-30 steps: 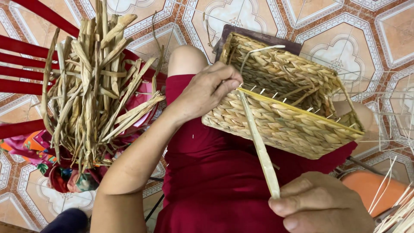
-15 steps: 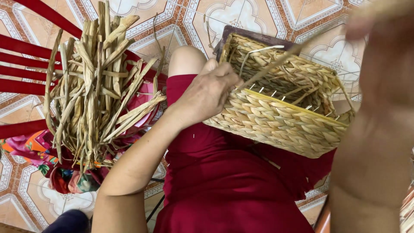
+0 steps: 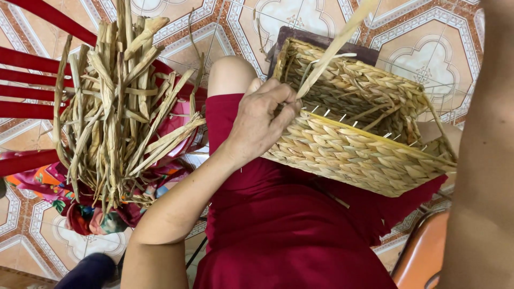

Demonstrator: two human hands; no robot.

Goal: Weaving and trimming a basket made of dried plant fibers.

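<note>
A rectangular woven straw basket (image 3: 348, 155) lies tilted on my lap, over a red garment (image 3: 278, 225). My left hand (image 3: 259, 123) grips its near-left rim, fingers pinched where a long flat dried strand (image 3: 332, 53) leaves the weave. That strand runs up and right, out of the top of the picture. Thin stiff ribs stick up along the yellow rim. Only my right forearm (image 3: 482, 160) shows, raised along the right edge; the hand itself is out of the frame.
A thick bundle of dried straw strands (image 3: 118, 107) rests on a red slatted chair (image 3: 32, 64) to my left, above a colourful cloth (image 3: 80, 214). A dark board (image 3: 321, 40) lies behind the basket. An orange seat (image 3: 423, 251) sits at lower right on the patterned tile floor.
My right hand pulled the strand from low right up through the rim and rose out of the frame. The basket and left hand stayed in place.
</note>
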